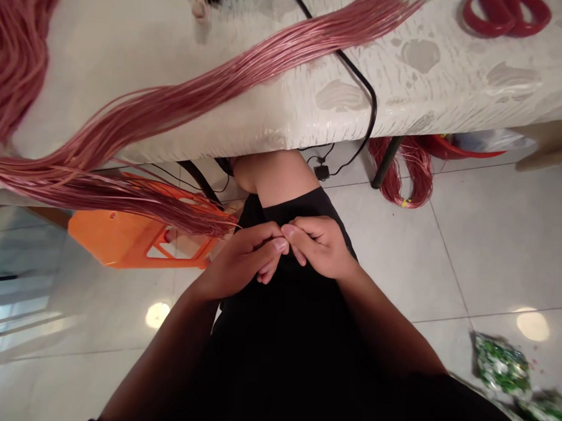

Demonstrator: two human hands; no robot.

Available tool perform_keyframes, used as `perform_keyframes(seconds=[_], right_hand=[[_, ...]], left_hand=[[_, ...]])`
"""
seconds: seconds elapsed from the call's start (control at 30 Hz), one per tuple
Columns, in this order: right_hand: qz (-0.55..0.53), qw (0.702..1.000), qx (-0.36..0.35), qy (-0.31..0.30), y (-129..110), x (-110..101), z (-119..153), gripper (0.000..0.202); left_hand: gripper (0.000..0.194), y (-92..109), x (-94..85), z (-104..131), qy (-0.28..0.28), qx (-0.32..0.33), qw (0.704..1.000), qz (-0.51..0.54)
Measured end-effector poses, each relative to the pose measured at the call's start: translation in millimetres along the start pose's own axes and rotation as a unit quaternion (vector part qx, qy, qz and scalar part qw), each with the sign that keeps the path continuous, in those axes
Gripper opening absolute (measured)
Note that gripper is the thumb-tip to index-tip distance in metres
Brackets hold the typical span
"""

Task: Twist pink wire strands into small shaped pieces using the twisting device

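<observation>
The left hand and right hand are meeting over the person's lap, thumbs and fingertips pinching closed; from here I can't quite make out whether a thin strand is running between them. Long red strands are lying across the table, more of them trailing down just beside the left hand. Red scissors are resting on the table's far right.
</observation>
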State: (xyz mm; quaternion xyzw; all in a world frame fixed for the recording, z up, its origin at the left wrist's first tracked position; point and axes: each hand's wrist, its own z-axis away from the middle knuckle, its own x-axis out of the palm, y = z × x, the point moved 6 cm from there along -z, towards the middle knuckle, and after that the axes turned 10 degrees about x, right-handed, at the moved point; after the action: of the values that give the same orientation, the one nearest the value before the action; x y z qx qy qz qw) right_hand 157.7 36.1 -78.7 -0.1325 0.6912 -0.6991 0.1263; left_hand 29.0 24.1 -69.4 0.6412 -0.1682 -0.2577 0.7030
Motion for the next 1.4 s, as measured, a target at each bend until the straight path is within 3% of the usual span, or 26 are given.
perform_keyframes(seconds=[0.3,0.5,0.6,0.7,0.83,0.93,1.07,1.4], right_hand=[[-0.214,0.976,0.035,-0.031,10.3,17.1,1.4,0.042],[-0.304,0.950,0.046,-0.053,13.6,21.1,1.2,0.044],[-0.330,0.941,0.050,-0.063,17.9,21.3,0.1,0.043],[-0.340,0.935,0.060,-0.080,23.7,22.0,-2.3,0.042],[-0.332,0.937,0.062,-0.089,26.5,21.7,-5.4,0.045],[-0.333,0.937,0.059,-0.090,25.7,21.9,-6.3,0.045],[-0.358,0.925,0.051,-0.112,25.1,23.7,-5.9,0.044],[-0.438,0.885,0.081,-0.134,28.1,23.8,-3.4,0.049]], left_hand=[[0.018,-7.2,5.3,9.4,0.018,0.049,0.986,0.161],[0.019,-6.4,11.1,7.9,0.018,0.072,0.977,0.200],[0.018,-0.9,10.4,7.4,0.014,0.078,0.983,0.163],[0.017,6.4,5.6,6.9,0.029,0.068,0.996,0.052],[0.018,14.7,-2.0,4.9,0.048,0.021,0.995,-0.083],[0.017,17.2,-5.5,2.9,0.053,-0.009,0.990,-0.127],[0.019,19.8,-3.1,-0.1,0.059,0.006,0.990,-0.128],[0.019,16.5,13.0,-4.5,0.067,0.038,0.997,0.002]])
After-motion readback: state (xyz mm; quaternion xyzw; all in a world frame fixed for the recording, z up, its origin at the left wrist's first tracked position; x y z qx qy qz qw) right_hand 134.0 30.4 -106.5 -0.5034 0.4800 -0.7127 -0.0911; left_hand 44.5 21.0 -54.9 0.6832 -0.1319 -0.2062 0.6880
